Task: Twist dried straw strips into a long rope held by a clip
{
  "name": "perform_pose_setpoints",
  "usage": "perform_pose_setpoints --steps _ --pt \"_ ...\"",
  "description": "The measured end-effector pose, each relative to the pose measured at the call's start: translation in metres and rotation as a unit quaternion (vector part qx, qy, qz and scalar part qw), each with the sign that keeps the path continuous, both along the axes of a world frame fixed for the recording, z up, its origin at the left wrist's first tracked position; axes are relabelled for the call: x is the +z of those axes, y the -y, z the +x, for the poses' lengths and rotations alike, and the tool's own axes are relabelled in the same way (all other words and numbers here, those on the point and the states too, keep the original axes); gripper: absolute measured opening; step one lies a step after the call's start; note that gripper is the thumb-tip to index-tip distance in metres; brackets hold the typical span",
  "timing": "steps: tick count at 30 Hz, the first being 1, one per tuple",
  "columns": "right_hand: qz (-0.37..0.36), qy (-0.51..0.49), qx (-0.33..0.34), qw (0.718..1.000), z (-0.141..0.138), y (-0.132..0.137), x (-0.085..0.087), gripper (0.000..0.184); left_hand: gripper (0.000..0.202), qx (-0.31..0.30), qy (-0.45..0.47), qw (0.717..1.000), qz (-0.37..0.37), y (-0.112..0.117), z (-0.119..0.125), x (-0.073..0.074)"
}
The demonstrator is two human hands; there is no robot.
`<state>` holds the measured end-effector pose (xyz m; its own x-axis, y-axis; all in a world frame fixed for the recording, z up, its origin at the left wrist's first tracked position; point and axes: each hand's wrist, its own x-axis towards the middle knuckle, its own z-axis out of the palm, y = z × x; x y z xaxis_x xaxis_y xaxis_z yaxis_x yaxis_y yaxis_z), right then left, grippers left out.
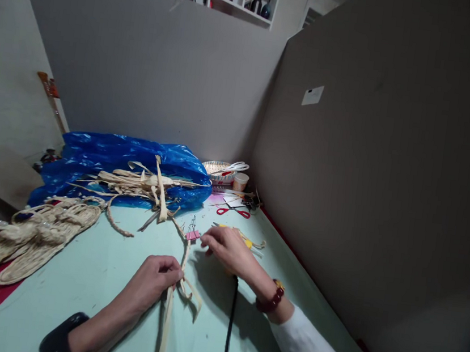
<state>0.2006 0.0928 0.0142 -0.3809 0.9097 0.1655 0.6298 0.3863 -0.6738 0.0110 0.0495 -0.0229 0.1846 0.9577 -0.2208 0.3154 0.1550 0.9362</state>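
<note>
The left hand (157, 275) pinches a straw braid (186, 254) below a pink binder clip (193, 236), loose strands trailing. The right hand (228, 248) is just beside the clip, fingers bent. Red-handled scissors (234, 212) lie beyond; woven slippers (45, 238) and a blue plastic bag (92, 153) sit left.

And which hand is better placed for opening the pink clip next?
Probably the right hand: it is close beside the pink clip, and nothing clearly shows in its grasp. The left hand is occupied, pinching the braided strand below the clip.
</note>
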Motion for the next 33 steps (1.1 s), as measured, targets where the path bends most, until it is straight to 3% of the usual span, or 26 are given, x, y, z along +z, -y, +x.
perform_pose_setpoints --steps 3,7,9,14,26,30,33 --pt "0.040 0.028 -0.049 0.998 -0.009 -0.034 0.000 0.030 0.029 -0.008 -0.012 1.000 -0.001 -0.001 -0.001 0.000" --pt "-0.132 -0.038 0.026 0.990 -0.021 -0.070 -0.017 0.028 0.029 -0.024 -0.035 0.998 0.034 -0.001 -0.004 0.005" --pt "-0.163 -0.075 0.042 0.983 -0.024 -0.080 -0.027 0.021 0.027 -0.032 -0.057 0.997 0.049 -0.002 -0.006 0.007" --pt "-0.170 -0.117 0.035 0.978 -0.024 -0.087 -0.035 0.012 0.023 -0.037 -0.112 0.991 0.070 -0.007 -0.010 0.005" --pt "-0.235 -0.179 0.064 0.953 -0.025 -0.090 -0.030 0.015 0.018 -0.035 -0.182 0.978 0.090 -0.011 -0.013 0.005" --pt "-0.246 -0.198 0.052 0.947 -0.027 -0.092 -0.033 0.026 0.018 -0.026 -0.213 0.972 0.099 -0.012 -0.015 0.005" --pt "-0.257 -0.205 0.049 0.943 -0.028 -0.092 -0.033 0.023 0.019 -0.027 -0.222 0.969 0.103 -0.015 -0.018 0.005"
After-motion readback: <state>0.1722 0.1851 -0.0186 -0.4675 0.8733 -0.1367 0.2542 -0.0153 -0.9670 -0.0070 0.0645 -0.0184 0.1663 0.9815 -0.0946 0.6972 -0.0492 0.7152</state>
